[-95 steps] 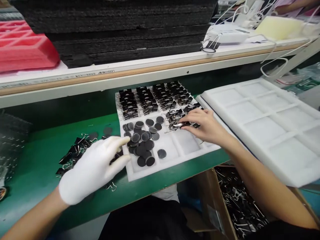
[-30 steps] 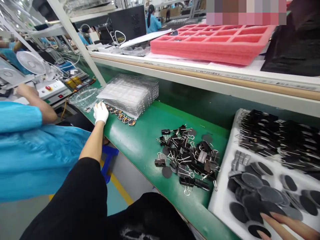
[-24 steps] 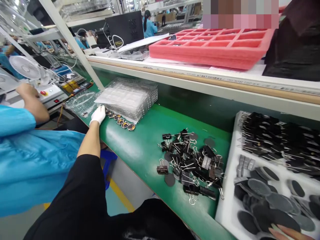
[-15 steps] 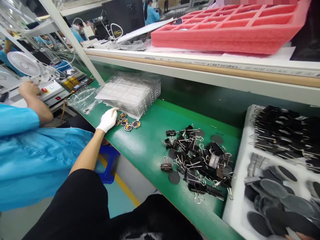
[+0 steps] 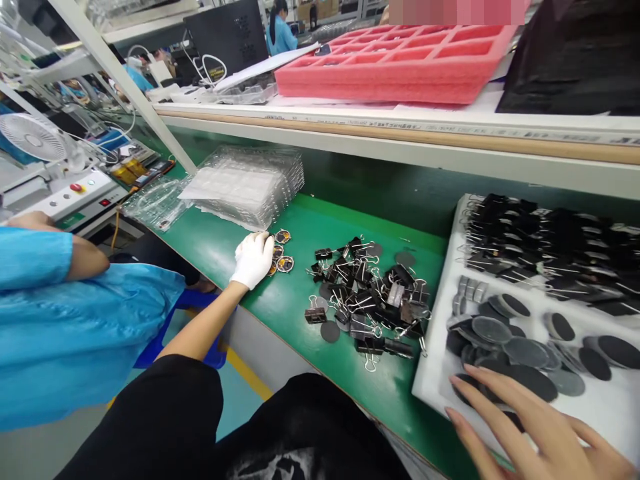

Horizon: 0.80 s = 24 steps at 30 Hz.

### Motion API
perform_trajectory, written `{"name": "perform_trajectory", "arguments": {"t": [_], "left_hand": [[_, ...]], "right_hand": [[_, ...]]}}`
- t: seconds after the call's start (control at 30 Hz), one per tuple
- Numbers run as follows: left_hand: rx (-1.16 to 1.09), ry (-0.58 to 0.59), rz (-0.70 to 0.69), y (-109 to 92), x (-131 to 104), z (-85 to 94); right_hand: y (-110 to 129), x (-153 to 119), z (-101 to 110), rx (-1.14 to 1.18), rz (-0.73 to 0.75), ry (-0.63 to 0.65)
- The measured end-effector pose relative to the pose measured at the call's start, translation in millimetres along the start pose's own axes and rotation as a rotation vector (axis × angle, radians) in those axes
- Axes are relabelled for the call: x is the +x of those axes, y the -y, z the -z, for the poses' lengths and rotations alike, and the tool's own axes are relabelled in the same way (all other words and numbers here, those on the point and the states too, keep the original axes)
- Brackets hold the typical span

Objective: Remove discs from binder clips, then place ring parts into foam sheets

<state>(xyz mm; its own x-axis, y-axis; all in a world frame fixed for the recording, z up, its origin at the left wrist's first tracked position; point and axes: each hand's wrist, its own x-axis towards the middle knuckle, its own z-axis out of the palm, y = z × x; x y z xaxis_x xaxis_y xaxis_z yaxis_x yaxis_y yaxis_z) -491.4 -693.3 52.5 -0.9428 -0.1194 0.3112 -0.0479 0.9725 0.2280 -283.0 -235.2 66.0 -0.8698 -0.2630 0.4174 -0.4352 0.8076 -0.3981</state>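
key relation: left hand to round parts. the gloved left hand rests over the near edge of the desk, with the small round parts directly at its right side, partly covered by the fingers. the visible parts form a close cluster that runs from far to near along the fingertips. each part is round and lies flat, so no single long axis governs its orientation.

left fingers: bent down and held together, in contact with the cluster — whether any part is pinched cannot be told, as the glove hides the undersides.

nearer hand: the left. the bare right hand is well apart, at the near right, its fingers spread over the black discs in the white foam tray; no grip is visible, and contact with the discs cannot be confirmed.

between cluster and tray: a loose pile of binder clips. the clear plastic trays lie at the far side of the left hand — just beyond the round parts.
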Motion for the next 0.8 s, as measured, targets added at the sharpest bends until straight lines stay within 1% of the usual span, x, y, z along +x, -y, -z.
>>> {"name": "perform_trajectory", "arguments": {"t": [0.07, 0.13, 0.2, 0.27, 0.3, 0.33, 0.4, 0.47, 0.5, 0.53, 0.6, 0.7, 0.8], "left_hand": [[-0.057, 0.000, -0.010, -8.9, -1.5, -0.2], [-0.080, -0.018, -0.051, -14.3, -0.5, 4.4], [-0.024, -0.036, -0.114, -19.3, 6.5, 14.0], [0.096, -0.005, -0.191, -27.1, 22.3, 26.6], [0.163, 0.042, -0.227, -32.4, 33.6, 32.7], [0.228, 0.122, -0.261, -38.6, 46.5, 37.9], [0.353, 0.359, -0.310, -52.5, 74.4, 44.2], [0.451, 0.595, -0.350, -66.4, 99.0, 44.2], [0.480, 0.671, -0.373, -72.7, 108.5, 42.3], [0.495, 0.709, -0.395, -78.3, 115.5, 39.3], [0.495, 0.694, -0.432, -87.3, 122.9, 31.6], [0.500, 0.622, -0.504, -95.7, 123.6, 20.1], [0.500, 0.557, -0.578, -100.8, 122.1, 13.8]], "right_hand": [[8.7, 4.4, -1.1, -0.022, -0.006, 0.023], [12.2, 4.4, -0.5, -0.020, 0.000, 0.028], [13.3, 4.1, 2.0, -0.030, 0.011, 0.016], [14.4, 7.4, 7.0, -0.042, 0.036, -0.003], [15.7, 11.0, 10.4, -0.052, 0.053, -0.012], [17.4, 16.0, 14.4, -0.069, 0.081, -0.014], [22.0, 28.5, 23.6, -0.128, 0.160, -0.015], [27.2, 41.7, 32.8, -0.191, 0.244, -0.008], [29.7, 47.5, 36.8, -0.213, 0.276, -0.005], [31.9, 52.4, 40.1, -0.226, 0.302, -0.001], [35.3, 59.4, 44.4, -0.244, 0.327, 0.015], [37.6, 65.5, 46.2, -0.254, 0.327, 0.066], [35.2, 79.2, 44.6, -0.248, 0.258, 0.088]]}}
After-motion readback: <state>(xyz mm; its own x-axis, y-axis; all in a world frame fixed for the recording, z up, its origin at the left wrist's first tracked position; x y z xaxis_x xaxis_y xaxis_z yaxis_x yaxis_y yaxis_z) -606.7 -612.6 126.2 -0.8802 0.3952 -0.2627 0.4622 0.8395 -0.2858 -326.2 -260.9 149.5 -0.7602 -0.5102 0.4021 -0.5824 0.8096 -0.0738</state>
